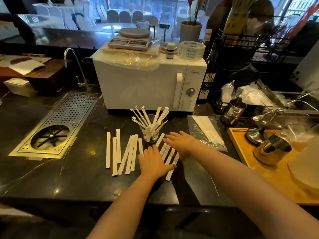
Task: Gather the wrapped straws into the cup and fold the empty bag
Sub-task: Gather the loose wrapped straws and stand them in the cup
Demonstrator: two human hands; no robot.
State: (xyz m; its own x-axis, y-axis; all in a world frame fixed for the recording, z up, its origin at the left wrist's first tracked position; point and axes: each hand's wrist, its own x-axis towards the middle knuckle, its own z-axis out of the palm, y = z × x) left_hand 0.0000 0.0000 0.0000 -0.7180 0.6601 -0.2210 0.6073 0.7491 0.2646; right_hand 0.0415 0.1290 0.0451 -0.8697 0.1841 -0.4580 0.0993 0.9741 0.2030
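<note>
Mid-gather: left hand point(153, 162) and right hand point(181, 144) lie flat, fingers spread, gripping nothing, on loose straws point(168, 156) at cup's point(151, 133) 6 o'clock. Next: bunch, lift, drop in; bag point(206, 133) at 3 o'clock isn't empty.

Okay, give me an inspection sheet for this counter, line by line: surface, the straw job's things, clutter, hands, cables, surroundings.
Surface: dark marble-look counter, with an inset perforated drain tray.
Job's things: glass cup already holds several wrapped straws; more loose straws lie flat in front of it. Clear bag lies right of the cup, not yet empty, white straws still inside.
Clutter: microwave behind the cup, scale on top; wooden tray with metal cups at the right.
Hands: left hand and right hand are open, palms down on the loose straws.
Cables: nothing seen.
Surroundings: faucet at the left; dining tables and chairs beyond the bar.
</note>
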